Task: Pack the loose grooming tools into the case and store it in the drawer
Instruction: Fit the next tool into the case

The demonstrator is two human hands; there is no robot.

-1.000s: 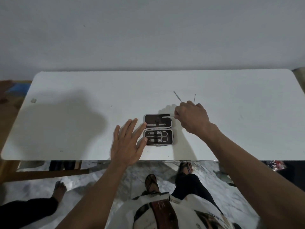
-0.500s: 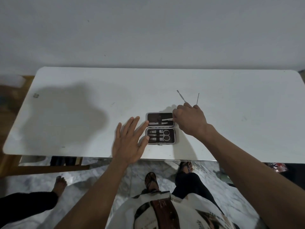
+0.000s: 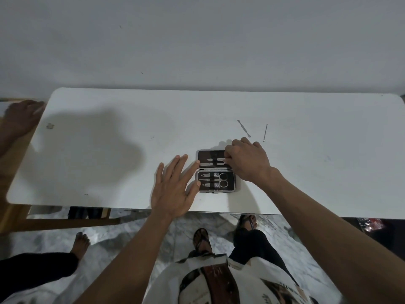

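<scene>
Case (image 3: 215,171) lies open near the front edge of the white counter (image 3: 109,150), two dark halves edged in grey: scissors (image 3: 219,179) and small tools strapped in the near half, a slim metal tool (image 3: 215,160) in the far half. Left hand (image 3: 173,189) rests flat, fingers spread wide, fingertips touching the case's left edge. Right hand (image 3: 247,160) curls over the far half, fingertips pinching that tool, having moved further over the case than a second ago. Two loose tools (image 3: 243,128) (image 3: 265,132) lie just behind it.
</scene>
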